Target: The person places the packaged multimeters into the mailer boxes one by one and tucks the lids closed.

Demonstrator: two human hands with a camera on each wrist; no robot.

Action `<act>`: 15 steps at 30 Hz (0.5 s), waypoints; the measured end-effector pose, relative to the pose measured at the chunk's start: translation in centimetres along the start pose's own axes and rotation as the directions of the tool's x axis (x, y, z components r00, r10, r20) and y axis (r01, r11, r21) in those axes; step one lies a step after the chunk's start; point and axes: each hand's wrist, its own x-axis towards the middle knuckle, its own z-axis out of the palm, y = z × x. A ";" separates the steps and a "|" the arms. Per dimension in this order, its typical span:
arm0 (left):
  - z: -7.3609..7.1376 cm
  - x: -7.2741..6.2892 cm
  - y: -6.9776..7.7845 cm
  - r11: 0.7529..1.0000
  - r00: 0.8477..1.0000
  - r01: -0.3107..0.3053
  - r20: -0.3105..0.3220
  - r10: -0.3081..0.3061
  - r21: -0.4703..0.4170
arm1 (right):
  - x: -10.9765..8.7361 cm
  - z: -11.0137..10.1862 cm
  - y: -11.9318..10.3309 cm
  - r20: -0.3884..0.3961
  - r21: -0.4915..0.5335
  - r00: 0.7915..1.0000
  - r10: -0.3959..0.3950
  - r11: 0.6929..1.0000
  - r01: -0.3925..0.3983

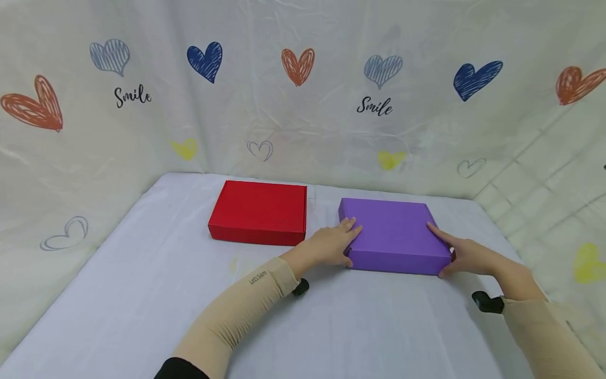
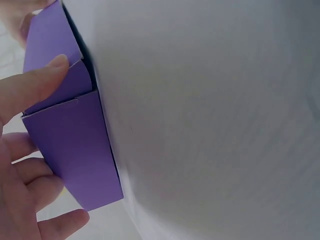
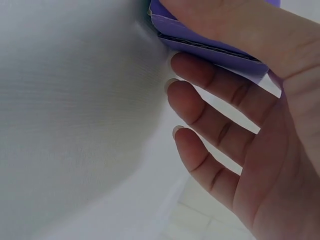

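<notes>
A closed purple cardboard box (image 1: 390, 229) lies flat on the white-covered table, right of the middle. At its left end my left hand (image 1: 331, 245) grips the near corner. In the left wrist view, the left thumb (image 2: 37, 82) presses the front face near the corner seam and the other fingers lie along the end. Across from it, my right hand (image 1: 473, 258) holds the right end, with the thumb at the front corner and the index finger on the top edge. In the right wrist view, three right-hand fingers (image 3: 215, 135) are spread below the box edge.
A closed red cardboard box (image 1: 260, 210) lies left of the purple one, just beyond my left forearm. White cloth covers the table (image 1: 369, 326). Behind it hangs a pale curtain (image 1: 331, 31) printed with hearts and the word "Smile".
</notes>
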 end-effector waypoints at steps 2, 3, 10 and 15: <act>-0.1 0.0 0.1 1.000 1.000 0.004 0.001 -0.004 0.012 | 0.0 0.0 0.0 -0.003 -0.003 1.000 0.000 1.000 0.000; -0.2 0.0 0.1 1.000 1.000 0.007 0.001 -0.007 0.016 | 0.0 0.1 0.0 -0.006 -0.007 1.000 -0.006 1.000 0.006; -0.3 0.2 0.3 0.999 1.000 0.021 -0.009 -0.020 0.049 | 0.0 0.1 0.1 -0.044 -0.056 0.997 -0.063 0.997 0.060; -0.2 0.4 0.3 0.997 1.000 0.026 -0.016 -0.025 0.078 | 0.1 0.3 0.0 -0.066 -0.079 0.996 -0.065 0.995 0.060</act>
